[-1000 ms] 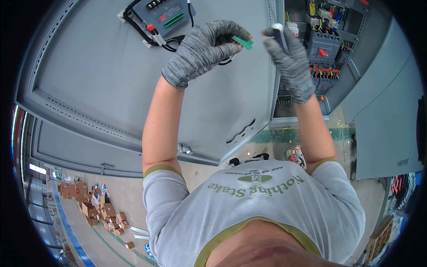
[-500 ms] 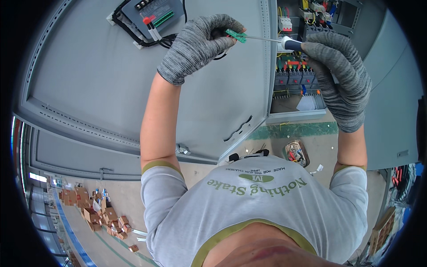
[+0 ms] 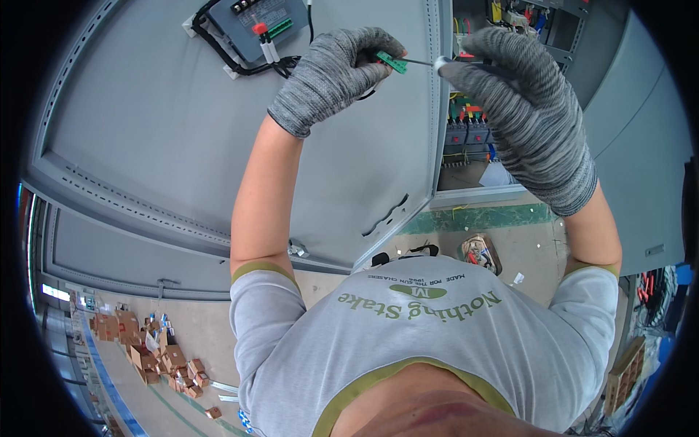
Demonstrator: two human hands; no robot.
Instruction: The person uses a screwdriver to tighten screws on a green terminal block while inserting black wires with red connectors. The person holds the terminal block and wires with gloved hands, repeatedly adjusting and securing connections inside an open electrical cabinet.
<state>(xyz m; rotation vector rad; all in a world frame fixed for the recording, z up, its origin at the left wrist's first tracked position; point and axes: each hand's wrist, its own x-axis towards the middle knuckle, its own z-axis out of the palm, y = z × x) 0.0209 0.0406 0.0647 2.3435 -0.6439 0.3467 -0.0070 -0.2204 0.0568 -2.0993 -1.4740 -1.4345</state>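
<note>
Connector [image 3: 392, 62] in left hand [image 3: 328, 79], screwdriver [image 3: 440, 64] in right hand [image 3: 530, 113]; left, module [image 3: 256, 42] on door [image 3: 342, 175]; right, breakers [image 3: 477, 137] inside cabinet [image 3: 477, 196].

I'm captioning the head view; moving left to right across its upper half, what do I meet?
Gray-blue control module, gloved left hand, green connector, screwdriver, gloved right hand, rightmost gray panel.
</note>
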